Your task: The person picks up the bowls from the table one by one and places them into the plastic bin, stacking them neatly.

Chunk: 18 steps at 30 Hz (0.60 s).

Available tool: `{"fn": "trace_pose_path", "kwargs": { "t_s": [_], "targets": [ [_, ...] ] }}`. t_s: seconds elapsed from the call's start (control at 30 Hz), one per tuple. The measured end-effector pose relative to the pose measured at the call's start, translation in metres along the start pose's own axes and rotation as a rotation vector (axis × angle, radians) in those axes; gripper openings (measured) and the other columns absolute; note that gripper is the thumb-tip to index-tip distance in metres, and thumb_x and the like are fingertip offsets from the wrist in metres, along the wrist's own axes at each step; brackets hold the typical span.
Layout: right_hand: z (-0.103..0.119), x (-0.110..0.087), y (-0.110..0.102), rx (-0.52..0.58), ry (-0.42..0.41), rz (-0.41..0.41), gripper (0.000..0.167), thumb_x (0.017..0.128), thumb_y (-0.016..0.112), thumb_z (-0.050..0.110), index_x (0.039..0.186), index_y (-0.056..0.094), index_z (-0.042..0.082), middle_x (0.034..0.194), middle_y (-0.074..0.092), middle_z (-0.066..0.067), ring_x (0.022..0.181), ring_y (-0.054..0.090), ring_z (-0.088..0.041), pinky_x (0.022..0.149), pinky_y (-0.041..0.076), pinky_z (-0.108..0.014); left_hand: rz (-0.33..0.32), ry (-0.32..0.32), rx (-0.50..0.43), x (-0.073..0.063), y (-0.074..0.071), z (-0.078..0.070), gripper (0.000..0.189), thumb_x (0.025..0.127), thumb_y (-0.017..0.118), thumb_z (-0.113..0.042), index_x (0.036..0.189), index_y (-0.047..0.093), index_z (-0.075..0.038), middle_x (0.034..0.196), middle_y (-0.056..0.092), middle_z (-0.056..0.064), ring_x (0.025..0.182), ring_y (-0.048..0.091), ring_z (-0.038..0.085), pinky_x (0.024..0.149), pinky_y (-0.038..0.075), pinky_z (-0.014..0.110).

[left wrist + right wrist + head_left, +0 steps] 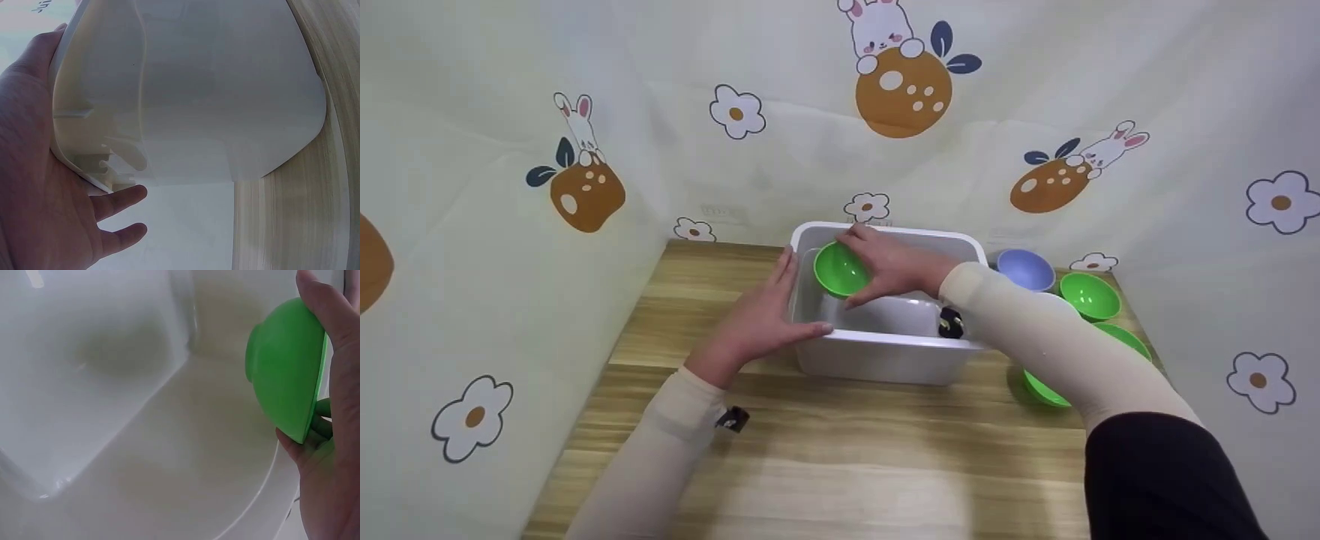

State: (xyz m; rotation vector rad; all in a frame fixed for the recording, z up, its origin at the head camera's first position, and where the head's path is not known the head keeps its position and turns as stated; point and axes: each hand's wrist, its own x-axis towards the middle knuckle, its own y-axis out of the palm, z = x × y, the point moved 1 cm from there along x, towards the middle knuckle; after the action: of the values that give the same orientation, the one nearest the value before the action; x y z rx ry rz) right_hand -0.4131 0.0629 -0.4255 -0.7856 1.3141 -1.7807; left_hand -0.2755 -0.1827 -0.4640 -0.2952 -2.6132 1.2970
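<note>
Small screened-off table nook: pale sheeting w/ cartoon rabbits, brown fruit & flowers lines L, R & far sides of a wood-grain tabletop. Tub & bowls on it look like household stuff; sheeting hides rest of rm., so home vs. studio unclear.

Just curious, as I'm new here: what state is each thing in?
Tub: upright, open-topped.
Held green bowl: inside tub, gripped by right hand.
Left hand: fingers fairly straight, touching tub's rim.
Blue bowl: upright.
Green bowl beside the blue: upright.
Two other green bowls: partly hidden by sleeve.
</note>
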Motion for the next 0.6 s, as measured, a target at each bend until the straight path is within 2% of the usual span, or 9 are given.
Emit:
{"fn": "trace_pose_path", "kwargs": {
  "t_s": [0.3, 0.5, 0.6],
  "targets": [
    [-0.003, 0.007, 0.020, -0.046, 0.006, 0.066, 0.121, 0.082, 0.090, 0.065, 0.168, 0.038, -0.001, 0.157, 0.043, -0.019, 0.130, 0.055, -0.029, 0.111, 0.053, -0.042, -0.007, -0.007, 0.011, -0.001, 0.002, 0.002, 0.147, 0.077, 0.067, -0.098, 0.179, 0.005, -0.011, 0.186, -0.003, 0.010, 0.162, 0.029, 0.047, 0.123, 0.039, 0.065],
    [-0.002, 0.013, 0.031, -0.090, -0.031, 0.092, 0.119, 0.082, 0.090, 0.063, 0.166, 0.040, -0.004, 0.150, 0.047, -0.022, 0.126, 0.057, -0.032, 0.110, 0.053, -0.043, -0.008, 0.003, 0.016, 0.001, 0.000, 0.000, 0.146, 0.078, 0.065, -0.098, 0.179, 0.006, -0.010, 0.186, -0.004, 0.009, 0.163, 0.027, 0.049, 0.123, 0.037, 0.066],
    [-0.003, 0.017, 0.037, -0.102, -0.052, 0.096, 0.117, 0.082, 0.090, 0.062, 0.164, 0.042, -0.006, 0.147, 0.050, -0.022, 0.127, 0.056, -0.032, 0.112, 0.052, -0.043, -0.005, 0.000, 0.011, 0.001, 0.000, 0.000, 0.144, 0.080, 0.069, -0.095, 0.179, 0.006, -0.011, 0.186, -0.005, 0.009, 0.163, 0.027, 0.048, 0.123, 0.037, 0.067]
  ]
}}
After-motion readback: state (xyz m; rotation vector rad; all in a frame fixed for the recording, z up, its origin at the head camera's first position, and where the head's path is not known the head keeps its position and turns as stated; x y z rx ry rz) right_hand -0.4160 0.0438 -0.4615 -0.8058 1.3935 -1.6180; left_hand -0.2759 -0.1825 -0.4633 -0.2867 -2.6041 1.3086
